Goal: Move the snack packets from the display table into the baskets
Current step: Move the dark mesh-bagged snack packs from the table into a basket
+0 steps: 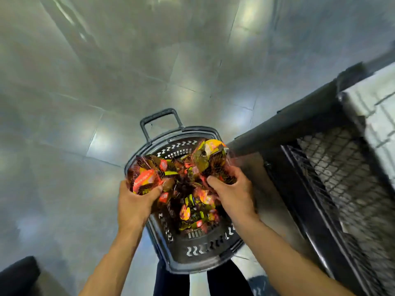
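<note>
Hands both full: our left hand (136,202) grips packet bunch (145,181) over basket (203,252) at 9 o'clock, right hand (233,193) grips second bunch (213,159) at 2 o'clock. More packets (192,212) lie inside. We judge them light, crinkly, slippery; grip bunched middles.

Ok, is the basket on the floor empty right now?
No, a pile of orange and yellow snack packets lies on the bottom of the basket.
</note>
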